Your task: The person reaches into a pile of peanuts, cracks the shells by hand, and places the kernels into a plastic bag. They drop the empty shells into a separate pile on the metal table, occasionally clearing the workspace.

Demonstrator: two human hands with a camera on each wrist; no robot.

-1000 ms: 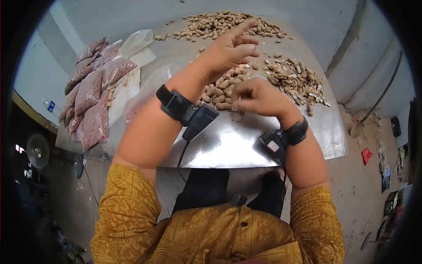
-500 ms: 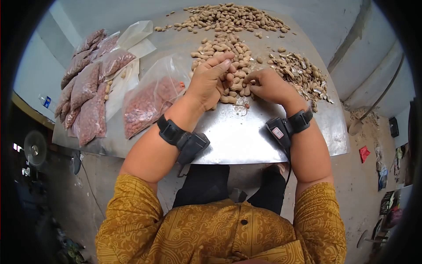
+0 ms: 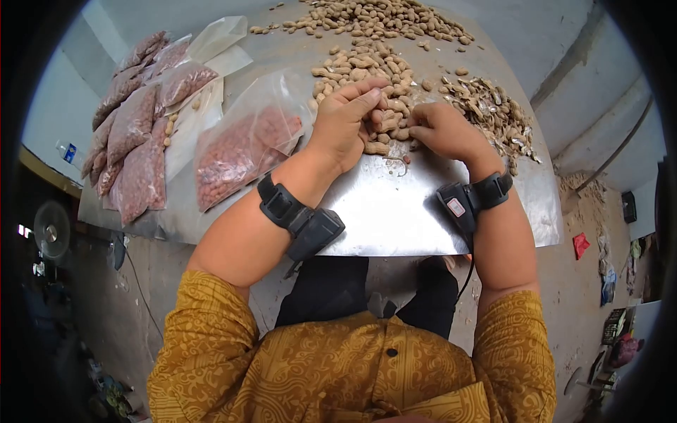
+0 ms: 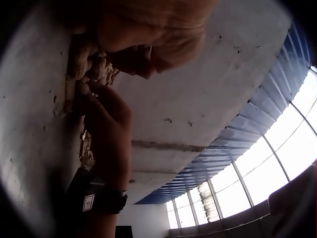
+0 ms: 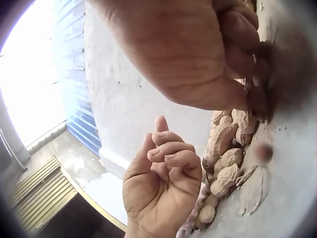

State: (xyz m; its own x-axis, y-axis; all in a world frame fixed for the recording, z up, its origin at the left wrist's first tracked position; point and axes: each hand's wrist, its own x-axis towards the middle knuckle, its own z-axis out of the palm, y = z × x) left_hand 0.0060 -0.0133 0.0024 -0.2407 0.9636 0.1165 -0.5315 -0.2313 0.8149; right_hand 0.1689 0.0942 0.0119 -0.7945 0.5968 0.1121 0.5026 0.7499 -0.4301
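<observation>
Unshelled peanuts (image 3: 363, 63) lie in a pile on the metal table (image 3: 381, 204). Over the pile's near left side is my left hand (image 3: 345, 123), palm turned up and fingers loosely curved, as the right wrist view shows; no object is visible in its palm (image 5: 161, 193). My right hand (image 3: 451, 134) is at the near right edge of the pile, fingers bent and tips down by the peanuts (image 5: 225, 171). Shadow hides what lies between those fingertips, also in the left wrist view, where the right hand (image 4: 106, 124) reaches to the pile.
Empty shells (image 3: 493, 113) are heaped right of the peanuts. An open clear bag of pink kernels (image 3: 240, 158) lies left of my left hand. Filled bags (image 3: 134, 127) are stacked at the far left. More peanuts (image 3: 395, 21) spread along the back.
My left hand has come back from the far side of the pile to near my right hand, its fingers more curved. The right hand has shifted slightly right and forward.
</observation>
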